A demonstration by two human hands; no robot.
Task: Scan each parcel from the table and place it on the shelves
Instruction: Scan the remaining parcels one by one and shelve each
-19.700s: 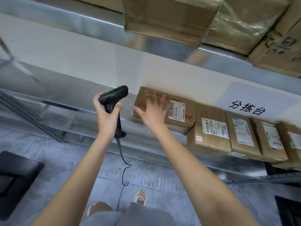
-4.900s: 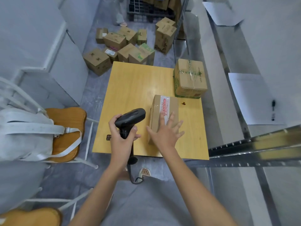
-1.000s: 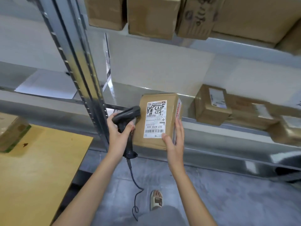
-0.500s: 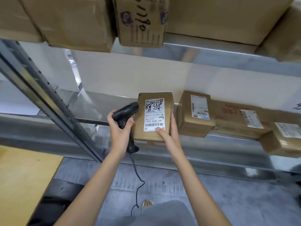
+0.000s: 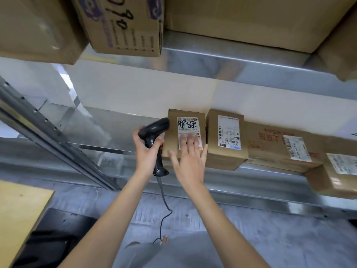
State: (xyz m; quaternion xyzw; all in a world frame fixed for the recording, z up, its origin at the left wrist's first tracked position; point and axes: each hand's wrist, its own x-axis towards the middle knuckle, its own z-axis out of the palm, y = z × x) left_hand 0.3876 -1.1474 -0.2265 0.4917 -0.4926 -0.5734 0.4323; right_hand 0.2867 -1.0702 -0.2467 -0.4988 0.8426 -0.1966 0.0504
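Note:
A brown parcel (image 5: 173, 124) with a white label and black handwriting lies on the metal shelf (image 5: 108, 124), at the left end of a row of parcels. My right hand (image 5: 188, 153) is spread flat, fingertips over the lower part of its label, fingers apart and not gripping. My left hand (image 5: 145, 149) grips a black corded barcode scanner (image 5: 154, 129), whose head is next to the parcel's left side. The neighbouring parcel (image 5: 225, 136) touches its right side.
More labelled parcels (image 5: 280, 146) run right along the same shelf. Large cartons (image 5: 123, 24) overhang from the shelf above. A slanted metal upright (image 5: 48, 136) stands to the left. The yellow table corner (image 5: 19, 209) shows at bottom left. The scanner cable hangs down.
The parcel has gone from being held at the shelf's front edge to lying pushed in beside its neighbour. My right hand has let go and now lies open over it.

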